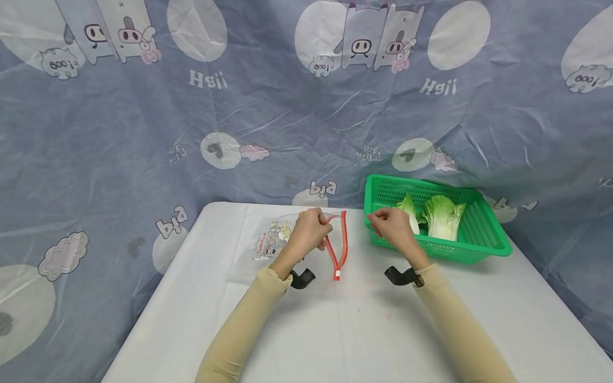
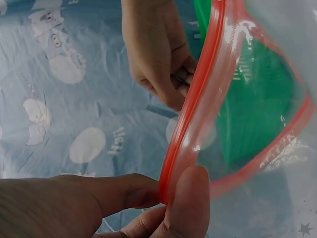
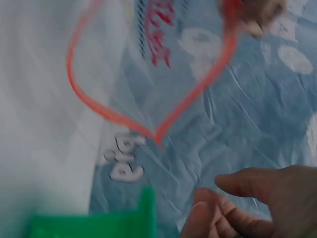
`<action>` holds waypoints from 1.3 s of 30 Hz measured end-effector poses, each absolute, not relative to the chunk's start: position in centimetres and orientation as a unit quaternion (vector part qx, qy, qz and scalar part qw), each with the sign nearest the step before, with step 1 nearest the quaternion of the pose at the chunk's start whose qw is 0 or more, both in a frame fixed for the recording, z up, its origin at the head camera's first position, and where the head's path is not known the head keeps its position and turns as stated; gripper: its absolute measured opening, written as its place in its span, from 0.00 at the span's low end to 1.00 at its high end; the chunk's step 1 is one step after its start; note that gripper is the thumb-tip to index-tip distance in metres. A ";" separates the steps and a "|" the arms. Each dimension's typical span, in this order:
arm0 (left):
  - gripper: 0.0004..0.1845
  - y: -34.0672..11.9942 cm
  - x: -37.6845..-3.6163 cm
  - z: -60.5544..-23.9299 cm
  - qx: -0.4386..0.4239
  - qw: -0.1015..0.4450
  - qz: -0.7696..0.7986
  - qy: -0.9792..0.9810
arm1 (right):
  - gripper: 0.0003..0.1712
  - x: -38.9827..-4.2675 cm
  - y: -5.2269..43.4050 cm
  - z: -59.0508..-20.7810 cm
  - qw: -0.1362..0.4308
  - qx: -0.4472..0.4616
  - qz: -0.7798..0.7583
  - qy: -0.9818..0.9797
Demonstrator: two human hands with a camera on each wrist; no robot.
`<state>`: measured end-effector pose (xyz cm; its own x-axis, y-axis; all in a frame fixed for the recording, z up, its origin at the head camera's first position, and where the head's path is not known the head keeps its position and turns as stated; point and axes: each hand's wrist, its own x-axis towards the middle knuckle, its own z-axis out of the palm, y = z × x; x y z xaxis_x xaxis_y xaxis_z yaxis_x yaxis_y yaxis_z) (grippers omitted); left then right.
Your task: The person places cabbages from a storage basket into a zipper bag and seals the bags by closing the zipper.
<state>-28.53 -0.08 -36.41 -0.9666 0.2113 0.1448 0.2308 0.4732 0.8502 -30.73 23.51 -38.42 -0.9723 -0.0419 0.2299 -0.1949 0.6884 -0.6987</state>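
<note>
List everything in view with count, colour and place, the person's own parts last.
Table: 1, white, under the bag and basket
Bag: 1, clear with red rim and print, left of the basket
Basket: 1, green, table's far right
Cabbages: 2 showing, pale green and white, in the basket
Cloth: 1 expanse, blue-grey with prints, behind the table
Wrist pieces: 2, black, one per wrist
Sleeves: 2, beige, on the forearms
Left hand: 1, bare, pinching the bag's rim
Right hand: 1, bare, near the basket

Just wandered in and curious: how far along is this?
Done: the bag is open at its red edge. In hand: the left hand pinches that edge; the right hand, near the basket, holds nothing visible. Remaining, probably: bagging the cabbages in the basket.
</note>
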 end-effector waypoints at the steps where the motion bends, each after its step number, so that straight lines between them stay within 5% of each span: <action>1: 0.05 -0.1 -28.5 -36.4 -0.130 0.004 -0.497 -0.858 | 0.17 -31.0 24.2 -37.9 0.105 0.060 0.380 -0.917; 7: 0.05 -0.1 -28.5 -36.5 -0.133 -0.014 -0.495 -0.859 | 0.15 -33.3 28.4 -36.6 0.110 0.011 0.319 -0.941; 13: 0.06 0.2 -28.6 -36.7 -0.137 -0.015 -0.481 -0.866 | 0.31 -35.9 31.8 -37.5 0.022 -0.040 0.270 -0.962; 22: 0.06 0.6 -28.5 -37.0 -0.139 -0.021 -0.463 -0.875 | 0.29 -37.5 33.9 -38.5 -0.098 -0.076 0.269 -0.955; 30: 0.06 0.5 -28.5 -36.9 -0.141 -0.018 -0.459 -0.877 | 0.24 -37.9 34.2 -39.0 -0.153 -0.110 0.316 -0.930; 39: 0.06 0.5 -28.6 -37.1 -0.145 -0.022 -0.461 -0.875 | 0.32 -38.4 34.5 -39.7 -0.186 -0.114 0.277 -0.936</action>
